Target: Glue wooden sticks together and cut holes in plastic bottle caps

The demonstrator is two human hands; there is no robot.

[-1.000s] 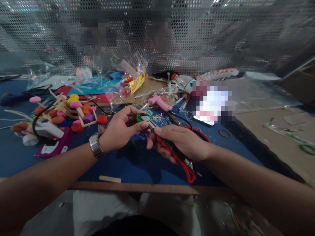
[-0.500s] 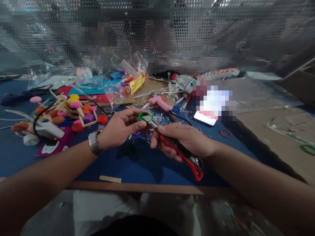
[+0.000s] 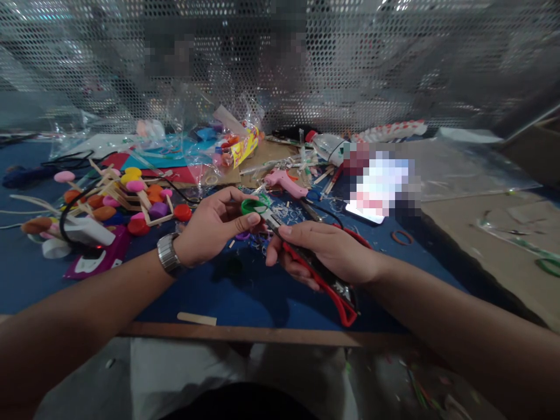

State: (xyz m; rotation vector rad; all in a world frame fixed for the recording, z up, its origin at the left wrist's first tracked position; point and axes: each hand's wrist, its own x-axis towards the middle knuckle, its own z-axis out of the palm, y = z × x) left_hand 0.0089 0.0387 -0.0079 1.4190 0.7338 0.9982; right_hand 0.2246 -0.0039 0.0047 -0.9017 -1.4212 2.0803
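My left hand (image 3: 205, 229) is closed, with a small green plastic ring (image 3: 250, 206) pinched between thumb and fingers. In my right hand (image 3: 329, 248) is a red and black utility knife (image 3: 345, 309), its handle slanting down towards the table's front edge. The knife's metal blade (image 3: 272, 220) points at the ring, its tip at the ring's right side and partly inside the opening. Below and behind the hands, thin pale shavings (image 3: 284, 213) lie scattered on the blue tabletop (image 3: 258, 297).
A pink glue gun (image 3: 286, 182) lies behind my hands. Left are stick-and-bead pieces (image 3: 137, 198) and a purple power strip (image 3: 98, 256). A lit phone (image 3: 378, 186), bottle (image 3: 326, 146) and brown ring (image 3: 401, 237) are right. A wooden stick (image 3: 196, 318) lies near the front edge.
The green ring has turned and shifted slightly left in my left hand. The knife has tilted a little, its handle end moving slightly down and left.
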